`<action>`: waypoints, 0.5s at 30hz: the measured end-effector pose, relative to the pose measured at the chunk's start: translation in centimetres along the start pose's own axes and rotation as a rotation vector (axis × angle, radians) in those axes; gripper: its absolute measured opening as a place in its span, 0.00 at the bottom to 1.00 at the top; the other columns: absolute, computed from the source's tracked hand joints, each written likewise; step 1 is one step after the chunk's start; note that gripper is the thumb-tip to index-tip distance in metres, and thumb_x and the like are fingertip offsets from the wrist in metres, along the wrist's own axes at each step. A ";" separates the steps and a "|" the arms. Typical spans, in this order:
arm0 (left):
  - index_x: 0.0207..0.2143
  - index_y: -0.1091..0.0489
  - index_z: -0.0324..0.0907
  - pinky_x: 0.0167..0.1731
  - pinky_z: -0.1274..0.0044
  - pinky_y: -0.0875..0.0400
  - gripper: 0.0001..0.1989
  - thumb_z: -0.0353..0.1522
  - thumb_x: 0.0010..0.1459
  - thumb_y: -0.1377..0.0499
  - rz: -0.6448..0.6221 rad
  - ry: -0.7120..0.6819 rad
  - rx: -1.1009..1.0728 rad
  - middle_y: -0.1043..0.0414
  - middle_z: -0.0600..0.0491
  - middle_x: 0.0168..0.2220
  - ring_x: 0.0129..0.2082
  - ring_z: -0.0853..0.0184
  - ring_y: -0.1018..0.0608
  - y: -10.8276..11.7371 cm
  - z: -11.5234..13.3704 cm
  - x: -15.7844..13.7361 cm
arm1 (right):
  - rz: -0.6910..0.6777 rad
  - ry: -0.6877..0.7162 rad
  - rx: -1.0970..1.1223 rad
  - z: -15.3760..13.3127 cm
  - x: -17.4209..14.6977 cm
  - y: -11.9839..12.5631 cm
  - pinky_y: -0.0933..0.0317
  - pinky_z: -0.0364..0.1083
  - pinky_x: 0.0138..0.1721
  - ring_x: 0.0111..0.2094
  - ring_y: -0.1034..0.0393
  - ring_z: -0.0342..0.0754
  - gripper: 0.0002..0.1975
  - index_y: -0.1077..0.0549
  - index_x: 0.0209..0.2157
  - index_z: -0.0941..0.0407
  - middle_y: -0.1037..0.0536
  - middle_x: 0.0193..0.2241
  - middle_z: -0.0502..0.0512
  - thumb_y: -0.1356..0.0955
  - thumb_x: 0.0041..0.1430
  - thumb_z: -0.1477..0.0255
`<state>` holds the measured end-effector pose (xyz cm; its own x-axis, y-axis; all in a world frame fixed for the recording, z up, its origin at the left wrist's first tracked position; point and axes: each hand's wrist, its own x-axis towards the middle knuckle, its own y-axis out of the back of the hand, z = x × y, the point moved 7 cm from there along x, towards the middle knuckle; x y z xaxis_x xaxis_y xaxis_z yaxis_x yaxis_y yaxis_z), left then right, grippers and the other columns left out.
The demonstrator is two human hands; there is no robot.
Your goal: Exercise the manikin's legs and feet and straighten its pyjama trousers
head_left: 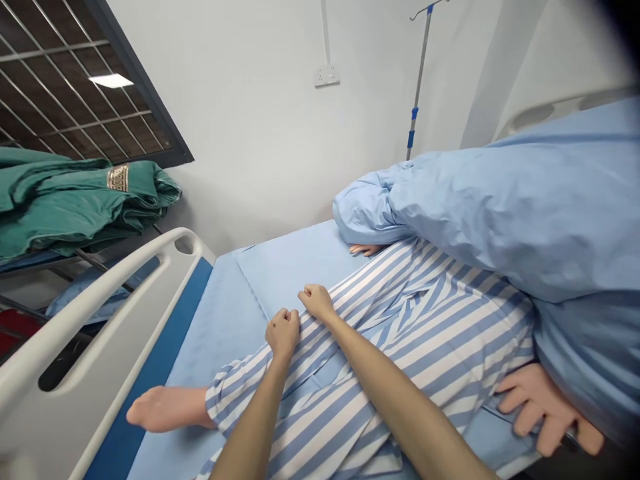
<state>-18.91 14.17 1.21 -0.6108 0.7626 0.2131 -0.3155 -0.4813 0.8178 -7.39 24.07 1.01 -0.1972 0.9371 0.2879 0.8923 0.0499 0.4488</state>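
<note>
Both my hands are closed into fists over the far leg of the blue-and-white striped trousers (440, 320), worn by a patient manikin lying on the bed. My left hand (283, 331) rests at about the shin, knuckles up. Just right of it and slightly farther away, my right hand (317, 301) is held at the leg's far edge. No fold of cloth is seen pulled up in either fist; the palms are hidden. The manikin's bare foot (170, 407) sticks out of the trouser leg at left. Its near hand (550, 403) lies at the lower right.
A light blue quilt (500, 207) covers the manikin's upper body. The light blue bed sheet (220, 320) ends at a white footboard (145, 287) on the left. Beyond stand folded green cloth (80, 200), a barred window (75, 80), a wall socket (327, 75) and a drip stand (418, 87).
</note>
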 end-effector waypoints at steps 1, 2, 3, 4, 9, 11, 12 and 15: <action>0.13 0.49 0.43 0.21 0.77 0.52 0.14 0.38 0.46 0.52 -0.011 0.005 -0.033 0.45 0.57 0.14 0.19 0.70 0.41 0.1 0.0 0.1 | 0.005 -0.017 0.027 0.1 0.1 0.1 0.60 0.40 0.20 0.18 0.56 0.37 0.13 0.46 0.13 0.57 0.49 0.13 0.44 0.40 0.44 0.69; 0.13 0.50 0.43 0.21 0.78 0.51 0.14 0.37 0.46 0.52 -0.017 0.011 -0.070 0.46 0.58 0.14 0.19 0.71 0.42 0.3 0.0 0.2 | 0.009 -0.030 0.061 0.1 0.2 0.2 0.60 0.40 0.20 0.18 0.55 0.37 0.13 0.46 0.13 0.57 0.50 0.13 0.43 0.40 0.44 0.68; 0.12 0.50 0.43 0.21 0.78 0.51 0.14 0.37 0.45 0.52 -0.015 0.018 -0.106 0.47 0.58 0.13 0.18 0.71 0.42 0.6 0.1 0.4 | 0.014 -0.037 0.097 0.2 0.3 0.2 0.60 0.40 0.20 0.18 0.55 0.37 0.13 0.47 0.13 0.57 0.51 0.13 0.43 0.40 0.44 0.68; 0.12 0.51 0.43 0.20 0.78 0.51 0.14 0.37 0.45 0.52 -0.005 0.024 -0.135 0.49 0.59 0.13 0.18 0.72 0.43 0.9 0.3 0.8 | 0.020 -0.039 0.130 0.2 0.4 0.3 0.60 0.39 0.20 0.18 0.55 0.37 0.13 0.47 0.13 0.57 0.52 0.13 0.43 0.40 0.44 0.68; 0.13 0.50 0.43 0.20 0.80 0.47 0.14 0.37 0.47 0.53 0.056 -0.021 -0.209 0.52 0.60 0.14 0.18 0.74 0.44 1.8 4.2 3.3 | 0.060 -0.048 0.207 0.4 0.6 0.5 0.58 0.38 0.19 0.18 0.55 0.37 0.14 0.47 0.13 0.57 0.52 0.14 0.43 0.41 0.46 0.66; 0.14 0.48 0.43 0.20 0.80 0.46 0.13 0.37 0.47 0.53 0.062 -0.045 -0.243 0.50 0.60 0.14 0.18 0.74 0.43 1.2 6.1 3.8 | 0.061 -0.052 0.230 0.6 0.7 0.6 0.58 0.38 0.19 0.18 0.55 0.37 0.15 0.46 0.13 0.57 0.51 0.13 0.43 0.42 0.47 0.65; 0.14 0.47 0.43 0.20 0.80 0.46 0.13 0.37 0.48 0.54 0.066 -0.049 -0.258 0.49 0.60 0.14 0.18 0.74 0.42 0.7 6.7 3.8 | 0.060 -0.052 0.239 0.6 0.7 0.7 0.58 0.38 0.19 0.18 0.54 0.37 0.16 0.46 0.13 0.57 0.51 0.13 0.43 0.42 0.48 0.65; 0.17 0.40 0.41 0.21 0.80 0.44 0.15 0.37 0.51 0.57 0.061 -0.040 -0.295 0.40 0.58 0.17 0.20 0.73 0.38 -1.2 7.2 2.8 | 0.057 -0.039 0.243 0.6 0.5 0.9 0.57 0.38 0.19 0.18 0.52 0.37 0.17 0.46 0.13 0.58 0.48 0.13 0.44 0.43 0.50 0.64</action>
<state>-15.02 19.97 4.65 -0.6080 0.7418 0.2829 -0.4800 -0.6273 0.6133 -6.48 24.82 1.03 -0.1325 0.9532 0.2718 0.9738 0.0741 0.2149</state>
